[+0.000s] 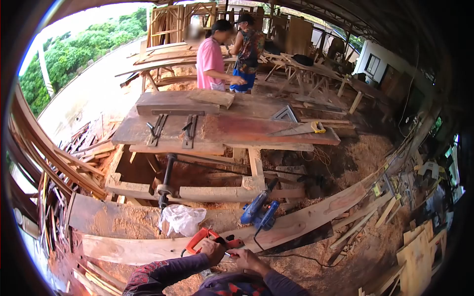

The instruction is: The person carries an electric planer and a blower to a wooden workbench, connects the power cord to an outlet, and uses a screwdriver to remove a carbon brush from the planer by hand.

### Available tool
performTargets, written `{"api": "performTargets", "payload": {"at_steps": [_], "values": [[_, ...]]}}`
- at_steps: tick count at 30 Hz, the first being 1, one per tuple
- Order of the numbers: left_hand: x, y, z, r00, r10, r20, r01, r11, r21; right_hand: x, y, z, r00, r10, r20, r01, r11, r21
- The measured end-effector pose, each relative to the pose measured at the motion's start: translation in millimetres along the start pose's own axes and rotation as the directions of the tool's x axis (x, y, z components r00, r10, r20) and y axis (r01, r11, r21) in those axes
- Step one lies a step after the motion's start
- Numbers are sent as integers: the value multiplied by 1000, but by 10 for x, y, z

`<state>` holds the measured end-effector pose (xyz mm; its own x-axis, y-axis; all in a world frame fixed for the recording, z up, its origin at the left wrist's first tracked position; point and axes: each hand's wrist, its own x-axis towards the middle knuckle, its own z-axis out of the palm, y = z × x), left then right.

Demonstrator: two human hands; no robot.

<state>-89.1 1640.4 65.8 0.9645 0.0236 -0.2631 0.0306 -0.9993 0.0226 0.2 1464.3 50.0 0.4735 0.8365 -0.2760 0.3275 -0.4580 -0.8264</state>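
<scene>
Near the bottom centre, my left hand point(213, 250) is closed on a red power tool point(200, 239), by its body close to the front end. Just to the right, my right hand point(247, 260) is pinched at the tool's front, around a small shiny part too small to name. The tool is over a long pale plank point(143, 250). A crumpled clear plastic bag point(182, 219) lies behind it on the left. A blue power tool point(260, 213) rests on the plank behind my right hand, its dark cord running down beside it.
A workbench point(168, 129) ahead holds a handsaw point(296, 129), a metal square point(284, 114), clamps and a reddish board. Beyond it stand a person in pink point(211, 61) and another person point(247, 52). Scrap wood point(417, 256) and sawdust lie on the right.
</scene>
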Motion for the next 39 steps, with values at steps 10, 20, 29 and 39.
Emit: {"api": "performTargets", "payload": {"at_steps": [10, 20, 29, 39], "values": [[69, 145, 103, 959, -260, 112, 270, 959, -86, -70, 69, 90, 1000, 13, 12, -15, 980, 198], [18, 195, 160, 945, -318, -72, 313, 947, -71, -120, 56, -50, 972, 190, 140, -225, 926, 302], [82, 220, 251, 929, -368, 36, 369, 917, -154, 46, -109, -156, 996, 4, 86, -9, 998, 63], [57, 266, 374, 892, -393, -223, 401, 916, -12, 25, -123, -172, 992, 60, 110, -67, 996, 65]]}}
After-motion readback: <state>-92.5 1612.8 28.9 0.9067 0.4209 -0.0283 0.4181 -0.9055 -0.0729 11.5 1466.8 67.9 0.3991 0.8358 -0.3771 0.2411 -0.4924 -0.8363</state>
